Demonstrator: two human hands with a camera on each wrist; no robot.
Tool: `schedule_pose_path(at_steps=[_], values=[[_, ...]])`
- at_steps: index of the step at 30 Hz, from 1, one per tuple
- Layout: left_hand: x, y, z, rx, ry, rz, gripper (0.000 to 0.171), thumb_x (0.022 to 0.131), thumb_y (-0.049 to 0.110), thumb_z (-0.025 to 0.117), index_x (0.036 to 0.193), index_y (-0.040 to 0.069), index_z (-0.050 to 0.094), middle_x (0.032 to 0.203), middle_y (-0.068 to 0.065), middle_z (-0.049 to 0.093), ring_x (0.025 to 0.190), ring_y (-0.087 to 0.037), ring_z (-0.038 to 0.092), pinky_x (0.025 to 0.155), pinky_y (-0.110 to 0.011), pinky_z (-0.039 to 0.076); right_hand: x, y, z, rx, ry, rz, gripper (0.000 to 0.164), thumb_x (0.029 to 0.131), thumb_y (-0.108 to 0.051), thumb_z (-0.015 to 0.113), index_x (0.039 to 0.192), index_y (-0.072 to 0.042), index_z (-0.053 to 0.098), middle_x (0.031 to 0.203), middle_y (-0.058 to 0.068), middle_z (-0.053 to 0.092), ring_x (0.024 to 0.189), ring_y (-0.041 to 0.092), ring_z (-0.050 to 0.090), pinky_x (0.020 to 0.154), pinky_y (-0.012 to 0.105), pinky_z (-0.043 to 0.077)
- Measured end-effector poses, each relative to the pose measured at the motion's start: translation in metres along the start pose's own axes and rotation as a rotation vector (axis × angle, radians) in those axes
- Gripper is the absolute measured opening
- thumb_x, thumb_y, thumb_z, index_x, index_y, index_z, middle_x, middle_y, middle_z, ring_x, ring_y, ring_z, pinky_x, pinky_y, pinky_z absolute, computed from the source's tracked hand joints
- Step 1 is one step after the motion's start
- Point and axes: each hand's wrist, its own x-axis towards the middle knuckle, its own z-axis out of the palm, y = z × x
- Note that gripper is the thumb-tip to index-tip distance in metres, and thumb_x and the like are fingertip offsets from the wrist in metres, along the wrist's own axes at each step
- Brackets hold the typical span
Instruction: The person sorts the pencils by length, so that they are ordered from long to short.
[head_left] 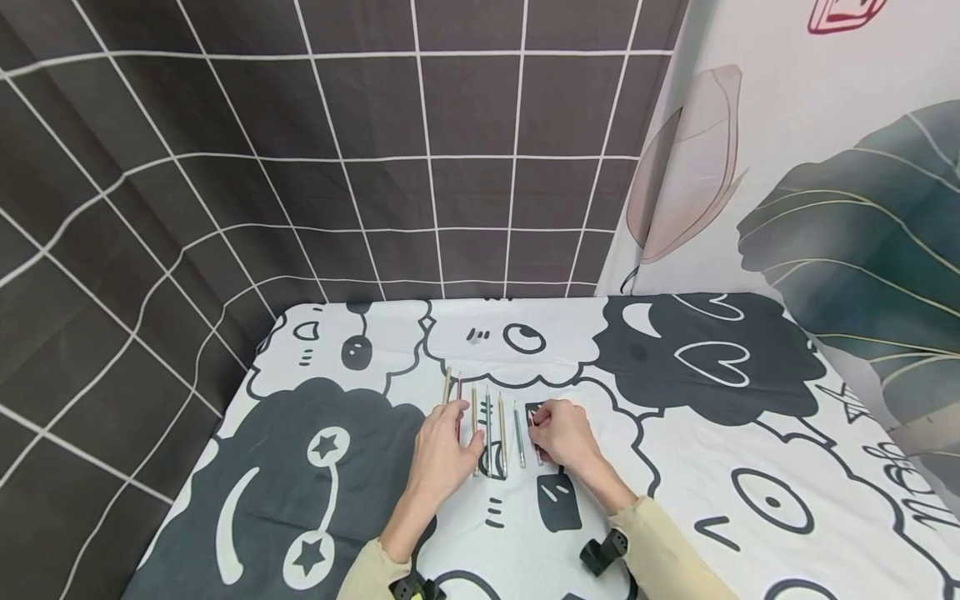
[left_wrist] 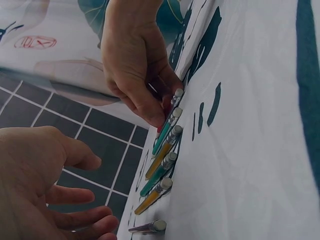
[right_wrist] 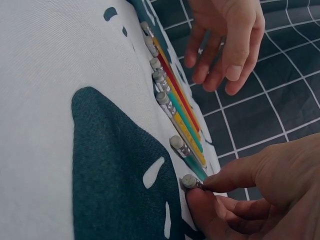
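Several pencils with eraser ends lie side by side in a row on the patterned cloth, in yellow, green and red. At the right end, my right hand (head_left: 566, 433) pinches a red pencil (head_left: 538, 455) between thumb and fingers close to its eraser (right_wrist: 189, 181). Beside it lies a green pencil (head_left: 519, 437), then a yellow pencil (head_left: 502, 433) and another green one. My left hand (head_left: 442, 454) is over the left part of the row, its fingers loosely spread with nothing held. Partly covered by it in the head view are a red pencil (head_left: 459, 388) and a yellow pencil (head_left: 447, 383).
A cloth (head_left: 600, 517) with black-and-white cartoon faces covers the table. Behind it hangs a dark curtain (head_left: 472, 192) with a white grid, and at the right a pale curtain (head_left: 817, 208) with leaf prints. Each wrist wears a small black camera (head_left: 603, 552).
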Motion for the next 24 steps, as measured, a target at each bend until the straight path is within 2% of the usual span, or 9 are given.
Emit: schedule_pose_path(at_steps=[24], values=[[-0.0004,0.0005,0.0,0.003,-0.003,0.017,0.04,0.081,0.01,0.075,0.118,-0.004,0.065,0.095,-0.016,0.064,0.084,-0.027,0.061,0.07,-0.044,0.051,0.0004,-0.0011,0.0005,-0.029,0.013,-0.011,0.007,0.081,0.005,0.07,0.079,0.001,0.064,0.055,-0.001,0.058,0.038,0.008,0.053,0.04,0.024,0.042]])
